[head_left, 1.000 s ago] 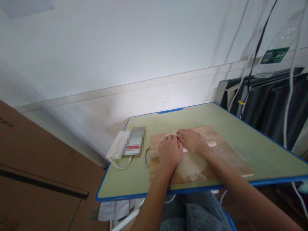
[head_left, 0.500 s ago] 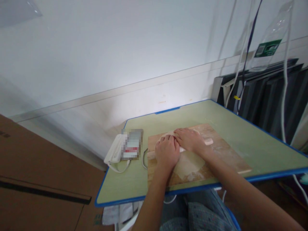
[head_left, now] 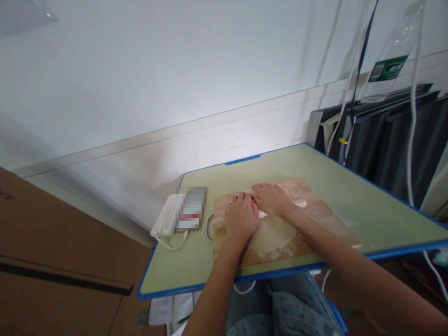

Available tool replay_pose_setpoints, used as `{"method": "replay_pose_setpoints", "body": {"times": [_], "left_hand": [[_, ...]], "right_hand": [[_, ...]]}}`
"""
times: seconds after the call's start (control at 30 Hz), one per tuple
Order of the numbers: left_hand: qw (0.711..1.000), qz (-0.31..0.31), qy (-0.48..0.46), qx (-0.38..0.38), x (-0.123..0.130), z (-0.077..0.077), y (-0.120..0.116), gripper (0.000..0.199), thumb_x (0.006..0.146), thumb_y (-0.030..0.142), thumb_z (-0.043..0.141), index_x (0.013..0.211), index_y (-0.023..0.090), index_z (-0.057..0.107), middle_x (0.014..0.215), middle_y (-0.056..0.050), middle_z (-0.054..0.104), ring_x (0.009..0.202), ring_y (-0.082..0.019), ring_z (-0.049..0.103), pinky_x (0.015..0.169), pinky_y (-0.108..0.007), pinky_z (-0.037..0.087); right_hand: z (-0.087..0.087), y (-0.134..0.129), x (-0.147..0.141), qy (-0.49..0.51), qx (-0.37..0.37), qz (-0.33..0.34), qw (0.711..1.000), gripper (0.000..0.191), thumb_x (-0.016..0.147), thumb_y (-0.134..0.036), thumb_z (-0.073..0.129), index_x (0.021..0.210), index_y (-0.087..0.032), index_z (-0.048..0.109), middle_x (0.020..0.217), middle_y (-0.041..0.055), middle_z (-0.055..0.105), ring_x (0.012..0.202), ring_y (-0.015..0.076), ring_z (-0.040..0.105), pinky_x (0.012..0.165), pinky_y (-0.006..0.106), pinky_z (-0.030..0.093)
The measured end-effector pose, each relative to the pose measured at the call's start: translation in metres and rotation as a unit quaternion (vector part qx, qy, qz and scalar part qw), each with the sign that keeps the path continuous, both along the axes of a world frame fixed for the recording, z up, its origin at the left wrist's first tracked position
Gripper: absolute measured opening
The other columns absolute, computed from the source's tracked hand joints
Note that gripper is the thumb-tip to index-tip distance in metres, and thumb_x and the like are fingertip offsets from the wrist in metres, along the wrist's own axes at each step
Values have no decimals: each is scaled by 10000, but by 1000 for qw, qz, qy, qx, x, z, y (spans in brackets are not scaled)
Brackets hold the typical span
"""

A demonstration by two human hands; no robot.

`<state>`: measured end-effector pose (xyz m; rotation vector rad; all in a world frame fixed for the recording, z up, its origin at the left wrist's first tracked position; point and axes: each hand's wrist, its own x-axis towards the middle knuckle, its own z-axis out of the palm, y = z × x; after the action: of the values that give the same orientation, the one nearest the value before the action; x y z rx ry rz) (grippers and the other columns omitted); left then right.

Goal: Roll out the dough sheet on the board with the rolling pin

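A sheet of pale dough (head_left: 275, 235) lies on the wooden board (head_left: 334, 228), partly covered by my hands and forearms. Across the dough runs a light rolling pin (head_left: 301, 202), mostly hidden, with its right end showing past my right hand. My left hand (head_left: 242, 214) rests on its left part, fingers bent over the far side. Close against it, my right hand (head_left: 272, 198) presses down with its fingers angled left over the pin. White flour dusts the board around the dough.
The board sits on a green table (head_left: 364, 200) with a blue rim. Left of it lie a blurred-out phone (head_left: 192, 209), a white power-bank-like device (head_left: 168, 215) and a cable. Beyond stands a white wall; at right hang cords and a plastic bottle (head_left: 390, 67).
Both hands have moved very slightly away from me with the rolling pin, their fingers covering a little more of the far dough. The view has shifted a little.
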<state>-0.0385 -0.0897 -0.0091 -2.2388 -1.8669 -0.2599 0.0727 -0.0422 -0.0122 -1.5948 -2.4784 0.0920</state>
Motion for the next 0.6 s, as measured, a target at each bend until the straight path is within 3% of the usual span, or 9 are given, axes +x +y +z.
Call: {"method": "replay_pose_setpoints", "body": {"times": [0.2, 0.4, 0.6], "left_hand": [[1000, -18, -7, 5, -4, -3, 0, 255, 888, 227, 299, 981, 165, 528, 1004, -63, 597, 939, -209, 525, 766, -332, 424], [999, -32, -36, -19, -1, -1, -27, 331, 891, 205, 285, 1130, 148, 508, 1223, -76, 534, 1112, -195, 476, 911, -353, 377], [999, -27, -38, -17, 4, -7, -44, 375, 885, 219, 293, 1200, 144, 483, 1286, -83, 485, 1212, -227, 388, 998, -432, 296]], "right_hand": [[1, -4, 0, -18, -5, 29, 999, 327, 886, -268, 321, 1102, -164, 543, 1178, 128, 560, 1151, 207, 448, 922, 342, 335], [-6, -30, 4, -13, 31, 49, 998, 368, 894, -246, 274, 1135, -179, 544, 1262, 103, 508, 1203, 191, 398, 960, 340, 317], [-11, -55, 9, 5, 51, 25, 998, 437, 909, -277, 209, 1170, -162, 541, 1278, 116, 497, 1195, 195, 418, 954, 350, 334]]}}
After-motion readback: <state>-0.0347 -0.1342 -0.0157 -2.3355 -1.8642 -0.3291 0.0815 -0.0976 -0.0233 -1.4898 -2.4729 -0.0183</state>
